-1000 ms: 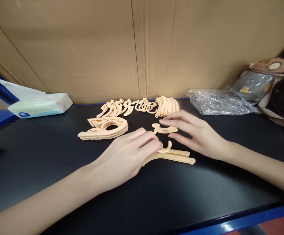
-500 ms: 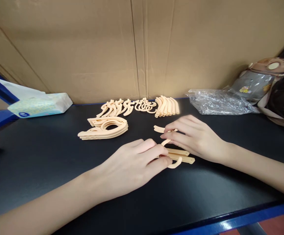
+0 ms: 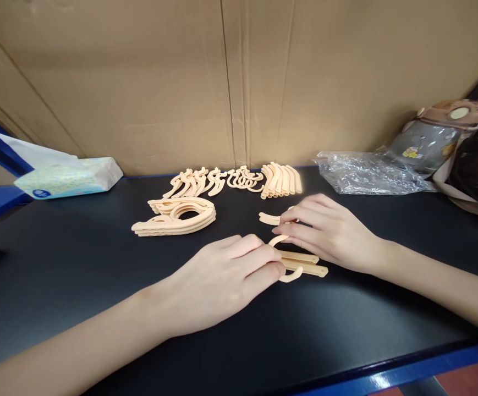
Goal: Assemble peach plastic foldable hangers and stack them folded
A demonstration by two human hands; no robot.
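Note:
My left hand (image 3: 226, 280) is closed over beige plastic parts at the middle of the table. From under its fingertips a hook (image 3: 291, 275) curls out towards the right. A short curved piece (image 3: 279, 240) rises from the same fingers towards my right hand (image 3: 325, 234). The right fingers are bent together, their tips by another curved hanger piece (image 3: 269, 219) that lies partly behind them. What the right fingertips pinch is partly hidden. Two straight hanger arms (image 3: 305, 267) lie side by side under and right of the left fingers.
A stack of folded hangers (image 3: 181, 225) lies left of my hands. Along the back are curved parts (image 3: 195, 182), loose hooks (image 3: 245, 179) and a row of hanger arms (image 3: 280, 180). A tissue pack (image 3: 73, 179), a clear plastic bag (image 3: 371, 173) and a bottle (image 3: 426, 143) stand around the black table (image 3: 325, 341).
My left hand has drawn slightly left, and the hook under it has shifted with it. The right fingertips have moved a little to the right.

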